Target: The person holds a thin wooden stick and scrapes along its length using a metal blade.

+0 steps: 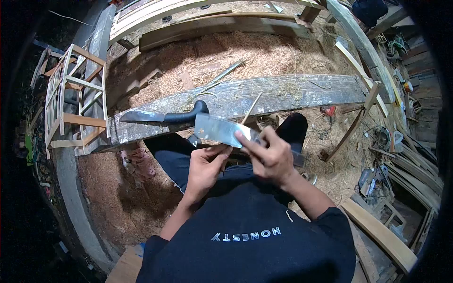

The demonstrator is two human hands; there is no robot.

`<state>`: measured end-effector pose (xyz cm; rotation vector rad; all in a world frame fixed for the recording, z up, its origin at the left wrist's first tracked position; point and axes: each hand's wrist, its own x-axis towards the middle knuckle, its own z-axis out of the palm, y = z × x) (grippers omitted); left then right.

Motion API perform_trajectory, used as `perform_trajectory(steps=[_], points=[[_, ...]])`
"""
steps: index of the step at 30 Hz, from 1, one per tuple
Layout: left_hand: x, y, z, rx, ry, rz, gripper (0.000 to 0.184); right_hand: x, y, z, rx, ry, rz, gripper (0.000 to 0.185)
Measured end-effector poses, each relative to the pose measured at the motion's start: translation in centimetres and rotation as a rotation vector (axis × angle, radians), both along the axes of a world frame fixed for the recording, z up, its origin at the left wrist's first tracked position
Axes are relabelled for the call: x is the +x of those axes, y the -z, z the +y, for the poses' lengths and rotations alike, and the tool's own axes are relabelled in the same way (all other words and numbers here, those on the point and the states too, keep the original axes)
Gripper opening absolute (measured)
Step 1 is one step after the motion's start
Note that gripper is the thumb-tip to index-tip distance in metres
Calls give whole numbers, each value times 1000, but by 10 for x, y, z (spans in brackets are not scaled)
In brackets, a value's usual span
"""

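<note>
A broad cleaver with a shiny rectangular blade is in my right hand, whose fingers wrap round the handle end, one finger lying along the blade. My left hand is closed in a pinch just below the blade. A thin wooden strip rises past the blade's far edge; its line runs down behind the cleaver to my left fingertips. The cleaver hides its middle. Beyond my hands a large knife with a black curved handle lies on a weathered plank.
A slatted wooden frame stands at the left end of the plank. Wood shavings cover the ground. Long boards and curved strips lie at right. A dark beam lies farther back.
</note>
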<state>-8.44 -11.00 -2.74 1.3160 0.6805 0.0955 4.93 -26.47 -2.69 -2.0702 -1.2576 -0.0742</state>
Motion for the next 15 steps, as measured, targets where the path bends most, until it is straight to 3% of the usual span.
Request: perform_trajectory(steps=[1, 3, 5, 7, 9, 11, 13, 15], points=[[0, -1, 0, -28, -11, -3, 25, -4, -1, -1, -2, -45, 22, 56], [0, -2, -2, -91, -47, -10, 26, 15, 0, 4, 40, 150, -23, 51], [-2, 5, -4, -83, -53, -3, 26, 20, 4, 3, 23, 190, -7, 53], [-2, 7, -1, -14, -43, -65, 28, -1, 3, -1, -25, -32, 26, 48], [-3, 2, 0, -11, -32, -28, 28, -2, 0, 2, 4, -53, 64, 46], [-3, 0, -1, -17, -36, 6, 28, 19, 3, 4, 10, 201, 31, 50], [-1, 0, -1, -4, -32, 5, 27, 17, 0, 2, -14, 206, 26, 51], [-1, 1, -1, 9, -19, -1, 27, -5, -2, -1, -19, -95, 55, 50]])
